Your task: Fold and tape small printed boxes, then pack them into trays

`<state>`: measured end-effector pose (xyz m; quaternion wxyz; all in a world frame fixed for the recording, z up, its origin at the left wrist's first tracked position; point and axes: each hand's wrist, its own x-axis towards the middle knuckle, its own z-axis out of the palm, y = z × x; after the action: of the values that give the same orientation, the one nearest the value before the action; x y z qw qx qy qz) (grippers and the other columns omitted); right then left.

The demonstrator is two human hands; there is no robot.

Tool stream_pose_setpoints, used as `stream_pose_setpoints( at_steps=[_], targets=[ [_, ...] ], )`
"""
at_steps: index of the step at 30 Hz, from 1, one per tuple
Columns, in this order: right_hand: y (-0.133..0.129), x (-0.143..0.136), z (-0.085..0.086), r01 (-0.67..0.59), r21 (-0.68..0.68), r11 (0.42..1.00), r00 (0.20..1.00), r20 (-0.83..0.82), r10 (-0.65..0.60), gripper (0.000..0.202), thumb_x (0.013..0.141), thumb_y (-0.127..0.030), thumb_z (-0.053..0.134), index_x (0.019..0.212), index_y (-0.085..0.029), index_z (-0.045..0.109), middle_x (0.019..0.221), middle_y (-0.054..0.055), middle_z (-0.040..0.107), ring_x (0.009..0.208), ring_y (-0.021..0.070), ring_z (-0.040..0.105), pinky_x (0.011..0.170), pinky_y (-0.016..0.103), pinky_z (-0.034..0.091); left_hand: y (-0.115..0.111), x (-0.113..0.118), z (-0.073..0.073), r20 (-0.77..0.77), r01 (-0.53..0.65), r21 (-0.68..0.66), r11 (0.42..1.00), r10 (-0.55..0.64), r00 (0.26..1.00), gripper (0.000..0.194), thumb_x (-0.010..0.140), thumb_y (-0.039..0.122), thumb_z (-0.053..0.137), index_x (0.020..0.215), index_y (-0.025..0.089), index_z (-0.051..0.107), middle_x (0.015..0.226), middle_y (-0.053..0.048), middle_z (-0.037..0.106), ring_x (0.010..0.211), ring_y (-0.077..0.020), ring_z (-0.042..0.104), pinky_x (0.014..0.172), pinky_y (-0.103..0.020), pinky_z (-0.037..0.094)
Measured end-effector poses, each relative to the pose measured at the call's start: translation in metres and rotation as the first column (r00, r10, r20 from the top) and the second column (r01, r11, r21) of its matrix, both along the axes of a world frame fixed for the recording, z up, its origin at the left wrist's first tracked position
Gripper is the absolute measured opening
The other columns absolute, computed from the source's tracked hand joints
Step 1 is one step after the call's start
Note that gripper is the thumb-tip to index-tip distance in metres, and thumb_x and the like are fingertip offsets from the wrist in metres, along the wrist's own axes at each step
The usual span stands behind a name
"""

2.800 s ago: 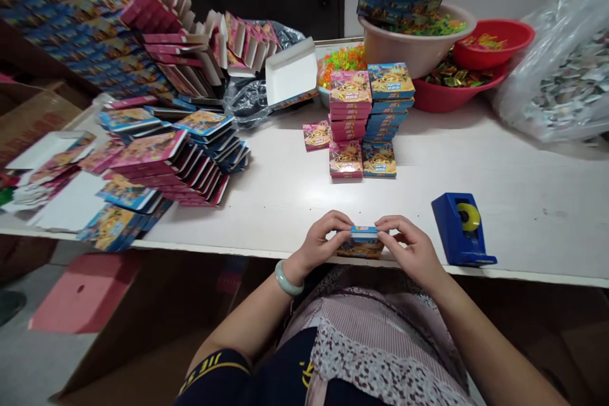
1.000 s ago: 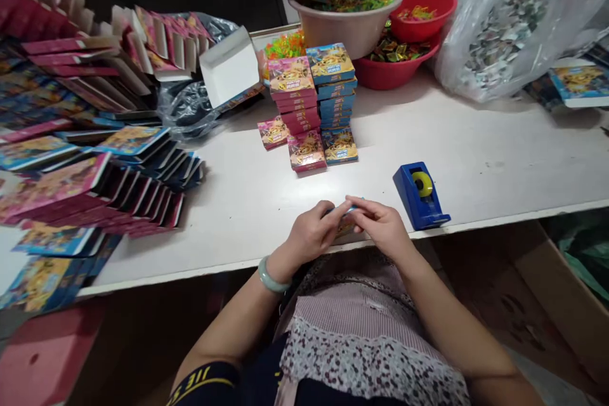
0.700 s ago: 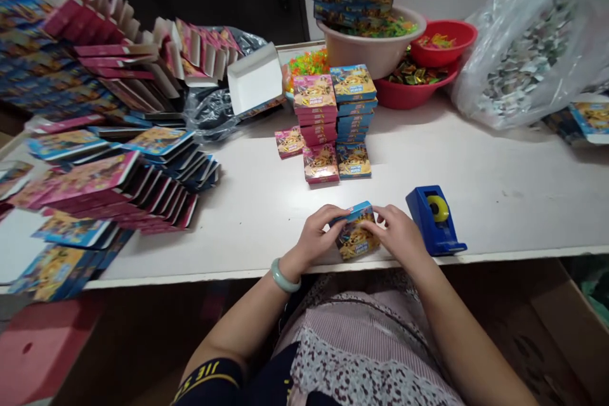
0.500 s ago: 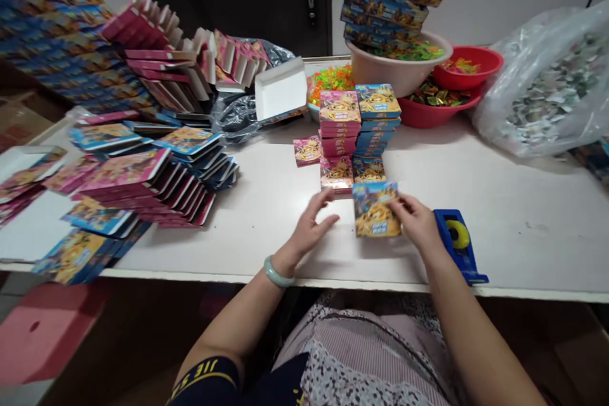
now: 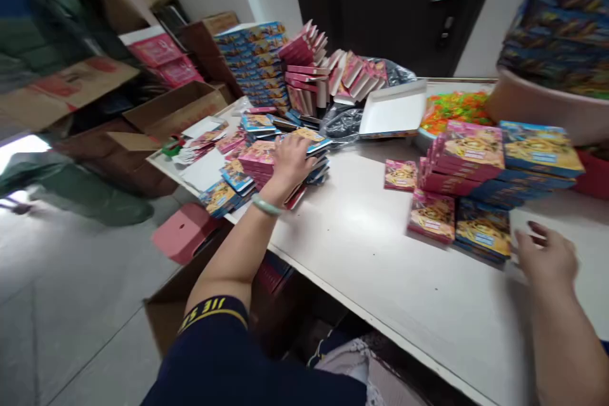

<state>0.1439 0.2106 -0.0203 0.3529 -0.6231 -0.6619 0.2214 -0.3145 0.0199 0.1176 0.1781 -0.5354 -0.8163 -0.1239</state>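
Note:
My left hand [image 5: 291,160] reaches out over a messy pile of small flat boxes, its fingers spread on top of the pink boxes [image 5: 257,157] and close to the blue boxes [image 5: 309,135]. Its fingertips are partly hidden, but I see nothing lifted in it. My right hand [image 5: 547,257], somewhat blurred, is beside a low stack of blue boxes [image 5: 484,228], fingers loosely bent and apart, holding nothing. Left of that stack lies a low pink stack [image 5: 432,216]. Behind both stand a taller pink stack [image 5: 471,144] and a taller blue stack [image 5: 542,147].
A single pink box [image 5: 400,174] lies left of the stacks. Behind are a white open tray [image 5: 394,108], a bowl of orange and green bits [image 5: 457,108] and a large tub [image 5: 533,104]. Cardboard cartons [image 5: 176,111] and a pink stool [image 5: 183,231] stand left of the table.
The view has swung left. My left hand has moved left onto the pile. My right hand has let go of the blue box, which now appears to lie on the front blue stack.

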Motion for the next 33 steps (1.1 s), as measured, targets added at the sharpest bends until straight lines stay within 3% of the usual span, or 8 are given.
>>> stream_pose_setpoints(
  at_steps=[4, 7, 13, 16, 19, 23, 27, 33],
  targets=[
    [-0.055, -0.012, 0.012, -0.102, 0.110, 0.989, 0.974, -0.192, 0.122, 0.031, 0.085, -0.050, 0.057, 0.108, -0.032, 0.067, 0.113, 0.013, 0.064, 0.114, 0.0346, 0.056, 0.085, 0.051, 0.050, 0.030, -0.014, -0.002, -0.053, -0.059, -0.185, 0.981, 0.050, 0.997, 0.022, 0.084, 0.017, 0.055, 0.102, 0.012, 0.066, 0.116, -0.019, 0.063, 0.118, -0.0348, 0.050, 0.110, -0.059, 0.023],
    [-0.094, -0.022, 0.025, -0.239, 0.146, 0.960, 0.928, -0.257, 0.270, 0.026, 0.086, -0.049, 0.059, 0.098, -0.028, 0.069, 0.105, 0.010, 0.068, 0.101, 0.0327, 0.063, 0.088, 0.052, 0.049, 0.035, -0.015, 0.008, -0.043, -0.026, -0.071, 0.997, 0.023, 0.999, 0.024, 0.088, 0.010, 0.044, 0.093, 0.011, 0.067, 0.101, -0.019, 0.067, 0.104, -0.0311, 0.057, 0.103, -0.053, 0.035],
    [-0.138, -0.052, 0.066, -0.575, 0.334, 0.746, 0.726, -0.211, 0.654, 0.047, 0.084, -0.041, 0.068, 0.126, -0.026, 0.056, 0.135, 0.011, 0.057, 0.124, 0.0311, 0.054, 0.093, 0.047, 0.052, 0.006, 0.072, 0.028, 0.206, 0.433, 0.388, 0.814, -0.534, 0.820, 0.020, 0.096, 0.025, 0.044, 0.101, 0.018, 0.062, 0.096, -0.007, 0.067, 0.089, -0.0183, 0.061, 0.082, -0.030, 0.046],
    [-0.154, -0.058, 0.067, -0.570, 0.290, 0.768, 0.747, -0.205, 0.632, 0.055, 0.082, -0.046, 0.069, 0.131, -0.028, 0.051, 0.132, 0.012, 0.058, 0.112, 0.0297, 0.061, 0.073, 0.040, 0.058, -0.008, 0.150, -0.004, 0.524, 0.525, 0.458, 0.717, -0.695, 0.492, 0.020, 0.095, 0.031, 0.047, 0.094, 0.018, 0.063, 0.089, -0.005, 0.066, 0.080, -0.0161, 0.061, 0.074, -0.027, 0.048],
    [-0.170, -0.041, 0.042, -0.438, 0.172, 0.882, 0.827, -0.307, 0.470, 0.048, 0.083, -0.048, 0.067, 0.125, -0.031, 0.053, 0.107, 0.008, 0.065, 0.075, 0.0225, 0.065, 0.049, 0.033, 0.054, -0.021, 0.211, -0.061, 0.729, 0.285, 0.591, 0.754, -0.651, 0.211, 0.024, 0.095, 0.038, 0.050, 0.106, 0.019, 0.061, 0.092, -0.006, 0.065, 0.083, -0.0163, 0.062, 0.076, -0.029, 0.050],
    [-0.190, 0.000, 0.009, -0.344, 0.150, 0.927, 0.836, -0.401, 0.375, 0.050, 0.081, -0.041, 0.070, 0.128, -0.032, 0.053, 0.103, 0.006, 0.065, 0.072, 0.0201, 0.064, 0.056, 0.035, 0.057, -0.049, 0.258, -0.124, 0.757, 0.151, 0.652, 0.743, -0.649, -0.075, 0.045, 0.085, 0.042, 0.067, 0.123, 0.022, 0.053, 0.106, -0.008, 0.063, 0.093, -0.0179, 0.064, 0.082, -0.032, 0.055],
    [-0.200, 0.026, 0.004, -0.420, 0.132, 0.898, 0.842, -0.312, 0.440, 0.029, 0.089, -0.034, 0.062, 0.117, -0.029, 0.063, 0.111, 0.007, 0.065, 0.092, 0.0213, 0.065, 0.067, 0.034, 0.060, -0.064, 0.270, -0.141, 0.742, 0.281, 0.627, 0.726, -0.667, 0.070, 0.038, 0.092, 0.032, 0.059, 0.129, 0.023, 0.055, 0.118, -0.011, 0.063, 0.103, -0.0190, 0.063, 0.091, -0.036, 0.054],
    [-0.191, 0.024, 0.020, -0.495, 0.121, 0.861, 0.831, -0.225, 0.509, 0.023, 0.095, -0.034, 0.051, 0.108, -0.026, 0.068, 0.105, 0.007, 0.069, 0.099, 0.0224, 0.065, 0.085, 0.039, 0.057, -0.056, 0.266, -0.125, 0.623, 0.418, 0.605, 0.678, -0.730, 0.282, 0.020, 0.091, 0.024, 0.059, 0.110, 0.022, 0.066, 0.095, -0.006, 0.067, 0.090, -0.0162, 0.062, 0.079, -0.031, 0.053]
  ],
)
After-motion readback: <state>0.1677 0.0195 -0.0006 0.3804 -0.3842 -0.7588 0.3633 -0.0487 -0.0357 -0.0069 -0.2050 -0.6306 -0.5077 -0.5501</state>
